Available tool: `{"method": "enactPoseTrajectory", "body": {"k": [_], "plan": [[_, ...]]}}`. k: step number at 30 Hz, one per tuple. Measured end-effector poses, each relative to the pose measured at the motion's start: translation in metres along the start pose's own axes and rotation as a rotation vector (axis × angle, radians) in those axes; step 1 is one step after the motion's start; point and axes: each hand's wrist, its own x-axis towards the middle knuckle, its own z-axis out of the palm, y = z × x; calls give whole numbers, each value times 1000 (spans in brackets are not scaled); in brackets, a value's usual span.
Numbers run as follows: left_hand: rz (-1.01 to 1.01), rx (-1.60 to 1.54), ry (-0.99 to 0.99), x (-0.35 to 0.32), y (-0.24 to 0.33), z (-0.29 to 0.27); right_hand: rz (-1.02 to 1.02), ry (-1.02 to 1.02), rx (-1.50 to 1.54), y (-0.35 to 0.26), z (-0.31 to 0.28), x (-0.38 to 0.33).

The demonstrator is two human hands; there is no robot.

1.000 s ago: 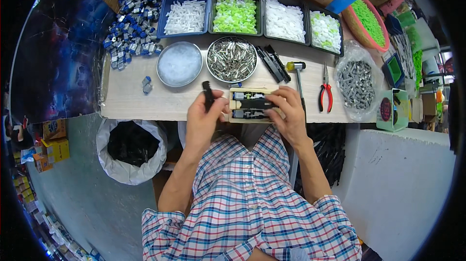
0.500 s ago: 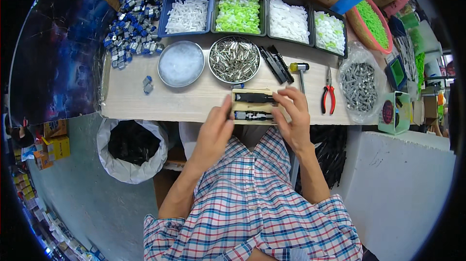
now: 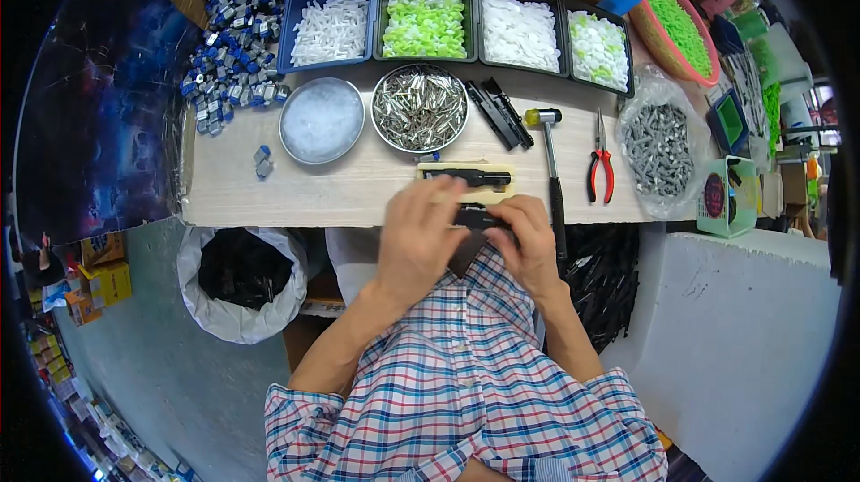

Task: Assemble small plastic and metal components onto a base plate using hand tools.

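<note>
Both hands work at the near edge of the table (image 3: 269,195). The left hand (image 3: 419,236) and right hand (image 3: 528,240) close their fingers on a black part (image 3: 477,215), at 6 o'clock from the pale block (image 3: 466,179). I judge an assembly step; next needs careful alignment.

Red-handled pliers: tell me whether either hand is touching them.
No: the red-handled pliers lie on the table, apart from both hands, right of the hammer.

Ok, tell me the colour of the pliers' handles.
Red, with black trim; the pliers lie right of the hammer, seen in the head view.
</note>
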Motion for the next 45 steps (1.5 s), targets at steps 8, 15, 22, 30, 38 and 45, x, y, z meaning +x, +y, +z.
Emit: {"method": "enactPoseTrajectory", "body": {"k": [8, 15, 22, 30, 38, 45], "plan": [[-425, -383, -36, -29, -36, 11, 14, -19, -54, 9, 9, 4], [-421, -395, -45, -34, -41, 13, 108, 74, -155, 14, 3, -14], [-142, -159, 15, -11, -16, 12, 345, 165, -403, 42, -22, -51], [51, 53, -97, -2, 5, 34, 490, 200, -257, 45, -25, -60], [40, 27, 32, -5, -2, 46, 597, 195, -120, 41, -26, -65], [-21, 68, -17, 0, 5, 37, 555, 150, -28, 1, -38, -90]]}}
